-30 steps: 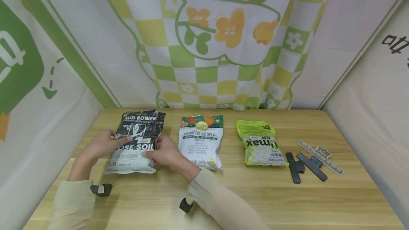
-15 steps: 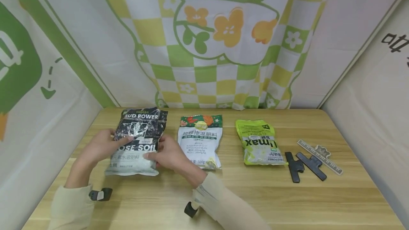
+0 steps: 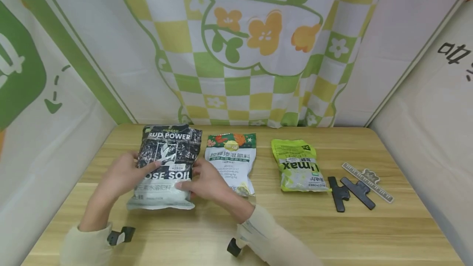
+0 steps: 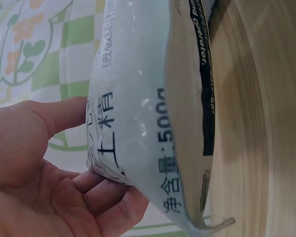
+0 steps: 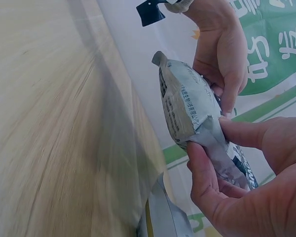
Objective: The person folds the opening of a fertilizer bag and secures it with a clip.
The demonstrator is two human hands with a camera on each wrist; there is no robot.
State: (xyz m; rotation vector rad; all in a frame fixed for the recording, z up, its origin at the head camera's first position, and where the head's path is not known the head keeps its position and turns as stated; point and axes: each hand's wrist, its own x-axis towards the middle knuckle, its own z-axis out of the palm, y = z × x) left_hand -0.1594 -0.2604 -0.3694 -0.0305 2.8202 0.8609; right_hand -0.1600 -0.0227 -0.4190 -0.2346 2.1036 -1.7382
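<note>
Both hands hold a black-and-white soil fertilizer bag [image 3: 164, 175] lettered BUD POWER, raised off the table. The left hand [image 3: 123, 175] grips its left side, thumb across the front. On the opposite side the right hand [image 3: 208, 182] pinches the lower edge, thumb in front. Seen from the left wrist, the bag's pale bottom [image 4: 133, 113] faces the camera, with the left hand's fingers [image 4: 101, 195] partly behind it. From the right wrist, thumb and fingers of the right hand [image 5: 271, 168] clamp the bag's side [image 5: 192, 98].
A white bag with a green top [image 3: 230, 167] lies to the right, its lower part partly behind the right hand. Further right are a lime-green bag [image 3: 299, 167], two black clips [image 3: 337, 194] and a clear clip [image 3: 380, 191]. Curtained walls [image 3: 240, 93] border the wooden table [image 3: 295, 233].
The black-and-white bag has come slightly right and toward the person, with both hands moving along and keeping their hold. The other bags and clips lie where they were.
</note>
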